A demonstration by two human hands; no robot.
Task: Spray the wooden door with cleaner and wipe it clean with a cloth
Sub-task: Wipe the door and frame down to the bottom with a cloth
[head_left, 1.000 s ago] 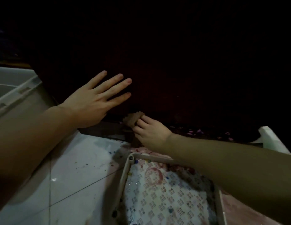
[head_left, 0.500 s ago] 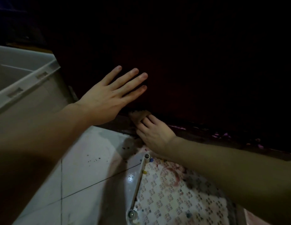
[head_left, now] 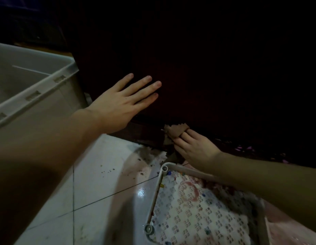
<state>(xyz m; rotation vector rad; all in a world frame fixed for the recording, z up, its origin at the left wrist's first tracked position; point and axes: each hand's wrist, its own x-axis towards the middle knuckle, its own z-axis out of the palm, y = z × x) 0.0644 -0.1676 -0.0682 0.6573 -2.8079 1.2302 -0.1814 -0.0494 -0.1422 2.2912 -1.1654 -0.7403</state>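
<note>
left hand (head_left: pixel 118 105) flat on door (head_left: pixel 215 76) — right hand (head_left: pixel 194 149) grips cloth (head_left: pixel 175 132).

We are not finding any text, label, brand, number or sign that can be read in this view. The picture is very dark, and the printed pattern on the mat (head_left: pixel 197 214) is showing only small square shapes, not letters.
</note>
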